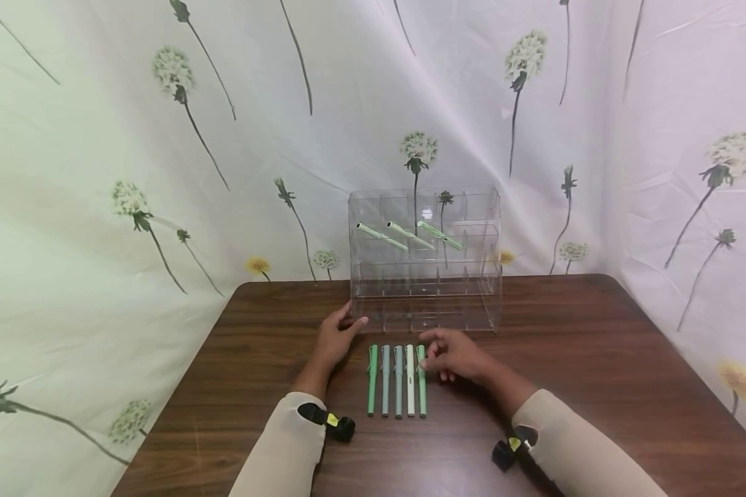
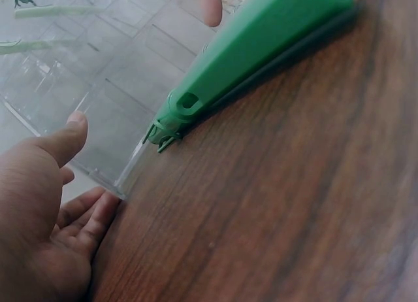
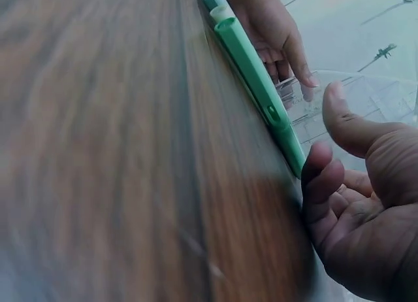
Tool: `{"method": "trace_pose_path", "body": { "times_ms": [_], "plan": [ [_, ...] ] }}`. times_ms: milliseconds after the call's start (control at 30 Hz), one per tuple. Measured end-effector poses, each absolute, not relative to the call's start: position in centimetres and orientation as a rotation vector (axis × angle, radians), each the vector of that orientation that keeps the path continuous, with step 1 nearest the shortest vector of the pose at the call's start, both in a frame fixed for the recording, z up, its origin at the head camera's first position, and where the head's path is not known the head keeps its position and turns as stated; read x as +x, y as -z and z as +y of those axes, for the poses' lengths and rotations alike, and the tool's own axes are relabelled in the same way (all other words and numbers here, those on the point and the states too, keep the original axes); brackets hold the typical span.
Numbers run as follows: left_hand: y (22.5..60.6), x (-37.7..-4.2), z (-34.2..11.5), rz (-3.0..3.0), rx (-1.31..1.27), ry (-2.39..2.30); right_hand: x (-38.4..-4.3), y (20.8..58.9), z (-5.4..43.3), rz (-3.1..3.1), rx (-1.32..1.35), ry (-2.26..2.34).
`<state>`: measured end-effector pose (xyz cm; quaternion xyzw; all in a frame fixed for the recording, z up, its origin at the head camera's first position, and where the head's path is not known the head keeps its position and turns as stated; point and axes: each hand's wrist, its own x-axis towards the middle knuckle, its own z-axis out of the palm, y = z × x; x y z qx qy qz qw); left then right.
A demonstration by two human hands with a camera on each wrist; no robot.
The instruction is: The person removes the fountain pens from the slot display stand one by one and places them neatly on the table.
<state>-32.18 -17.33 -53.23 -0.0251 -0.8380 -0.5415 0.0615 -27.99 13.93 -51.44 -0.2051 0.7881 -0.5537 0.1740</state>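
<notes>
A row of several capped pens lies on the table before a clear tiered rack (image 1: 425, 297). From left to right there is a green pen (image 1: 372, 386), two grey-blue pens (image 1: 385, 386), a white pen (image 1: 410, 390) and a light green pen (image 1: 422, 393). My left hand (image 1: 336, 338) rests at the rack's front left corner, thumb extended along the front and fingers by the side. Beside the light green pen is my right hand (image 1: 460, 355), its fingers loosely bent near the cap end. In the right wrist view its thumb stands apart from the fingers, with nothing between them.
Three pale green pens lie slanted on an upper tier of the rack, among them a left one (image 1: 382, 237) and a right one (image 1: 440, 235). A brown wooden table (image 1: 255, 414) carries everything. Behind it hangs a white flower-print cloth (image 1: 286, 138).
</notes>
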Motion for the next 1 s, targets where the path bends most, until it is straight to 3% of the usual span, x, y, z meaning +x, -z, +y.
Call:
{"method": "trace_pose_path", "body": {
  "times_ms": [1000],
  "plan": [
    [52.9, -32.0, -17.6, -2.551, -0.097, 1.646, -29.1, 45.2, 15.3, 2.354, -0.606, 1.371]
  ]
}}
